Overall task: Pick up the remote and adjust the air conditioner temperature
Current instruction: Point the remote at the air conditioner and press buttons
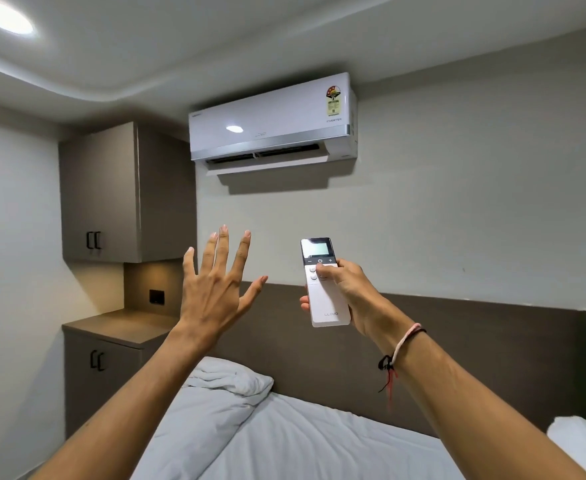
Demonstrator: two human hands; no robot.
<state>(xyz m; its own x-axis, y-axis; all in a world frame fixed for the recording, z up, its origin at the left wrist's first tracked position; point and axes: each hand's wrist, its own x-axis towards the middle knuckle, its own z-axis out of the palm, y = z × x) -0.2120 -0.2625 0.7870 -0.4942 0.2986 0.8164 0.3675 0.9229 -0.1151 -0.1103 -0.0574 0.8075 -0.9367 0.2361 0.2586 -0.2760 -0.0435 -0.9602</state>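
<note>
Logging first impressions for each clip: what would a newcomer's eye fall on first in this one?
Probably the right hand holding the white remote upright at centre, thumb on its buttons, aimed at the white air conditioner high on the wall. Next, the left hand, empty with fingers spread, raised beside it above the bed.

Pale walls (458,202) meet a white stepped ceiling (284,36), where a round ceiling light (6,16) glows at the upper left. In the left corner a brown wall cupboard (111,192) with dark handles hangs above a brown counter (122,329), which tops a lower cabinet (101,379); a dark switch plate (157,296) sits on the lit niche wall between them. A dark brown headboard panel (492,348) runs along the far wall behind a bed (302,445) with rumpled white sheets, a white pillow (229,375) against the panel and another pillow (582,445) at the right edge.
</note>
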